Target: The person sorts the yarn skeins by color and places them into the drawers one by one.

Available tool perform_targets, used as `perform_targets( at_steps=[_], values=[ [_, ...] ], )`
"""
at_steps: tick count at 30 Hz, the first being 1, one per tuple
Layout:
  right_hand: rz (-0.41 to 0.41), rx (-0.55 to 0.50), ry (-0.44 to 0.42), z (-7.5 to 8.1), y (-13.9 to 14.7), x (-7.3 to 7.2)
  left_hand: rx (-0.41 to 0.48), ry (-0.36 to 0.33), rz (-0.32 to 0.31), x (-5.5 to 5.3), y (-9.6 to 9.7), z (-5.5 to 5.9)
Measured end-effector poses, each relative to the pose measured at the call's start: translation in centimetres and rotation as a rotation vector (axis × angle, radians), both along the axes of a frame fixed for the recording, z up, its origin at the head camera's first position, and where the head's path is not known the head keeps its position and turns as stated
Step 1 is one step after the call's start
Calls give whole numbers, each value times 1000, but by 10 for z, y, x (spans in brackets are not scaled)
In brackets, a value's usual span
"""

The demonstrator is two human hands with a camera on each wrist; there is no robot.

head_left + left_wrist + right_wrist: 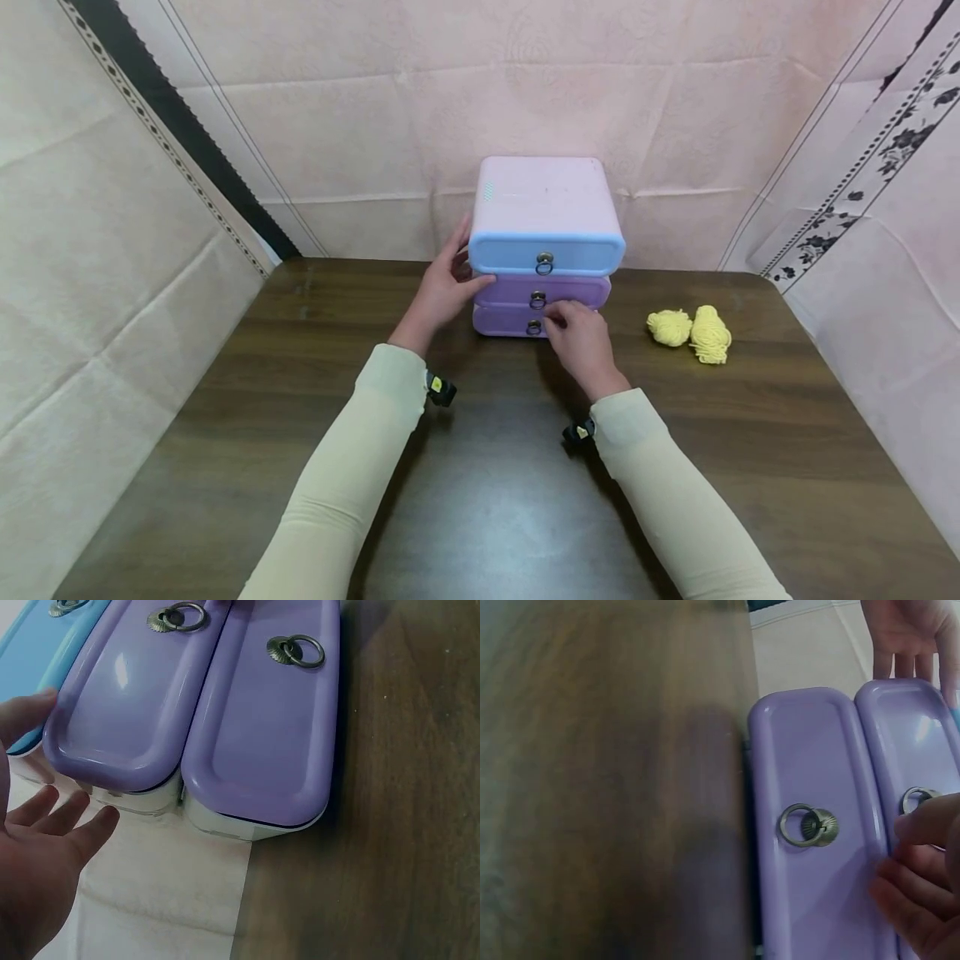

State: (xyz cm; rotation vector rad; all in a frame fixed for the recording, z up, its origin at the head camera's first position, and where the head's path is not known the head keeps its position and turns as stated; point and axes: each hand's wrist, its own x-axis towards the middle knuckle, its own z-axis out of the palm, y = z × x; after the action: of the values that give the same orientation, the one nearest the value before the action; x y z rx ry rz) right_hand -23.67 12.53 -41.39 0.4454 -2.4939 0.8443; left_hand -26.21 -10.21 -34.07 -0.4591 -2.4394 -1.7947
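Note:
A small drawer cabinet (pixel 546 196) with a pale top stands at the table's back. Its upper drawer is blue (pixel 502 253); below it are a purple middle drawer (pixel 139 690) and a purple bottom drawer (pixel 270 727). Each has a metal ring pull. My left hand (pixel 444 287) rests along the cabinet's left side, its thumb at the front edge near the blue and middle drawers. Beside the middle drawer's ring (pixel 192 616) are the loosely bent fingers of my right hand (pixel 583 342). That ring hangs free in the left wrist view; the bottom ring (pixel 799 825) is untouched.
Two bundles of yellow yarn, a rounder one (pixel 669 327) and a longer one (pixel 709 335), lie on the brown wooden table (pixel 480 500) right of the cabinet. Pale patterned cloth (pixel 375 125) hangs behind the table and at both sides.

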Motion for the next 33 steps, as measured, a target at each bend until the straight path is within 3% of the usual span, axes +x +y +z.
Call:
perform_targets(
  at_steps=[5, 9, 20, 33],
  values=[
    [-3, 17, -89, -7, -1, -2, -50, 7, 29, -14, -3, -19],
    [-20, 51, -133, -10, -3, -5, -85, 26, 55, -16, -3, -26],
    [-98, 167, -276, -17, -7, -13, -145, 25, 60, -15, 2, -28],
    [-128, 164, -283, -15, -15, -15, -243, 89, 61, -12, 1, -30]
  ],
)
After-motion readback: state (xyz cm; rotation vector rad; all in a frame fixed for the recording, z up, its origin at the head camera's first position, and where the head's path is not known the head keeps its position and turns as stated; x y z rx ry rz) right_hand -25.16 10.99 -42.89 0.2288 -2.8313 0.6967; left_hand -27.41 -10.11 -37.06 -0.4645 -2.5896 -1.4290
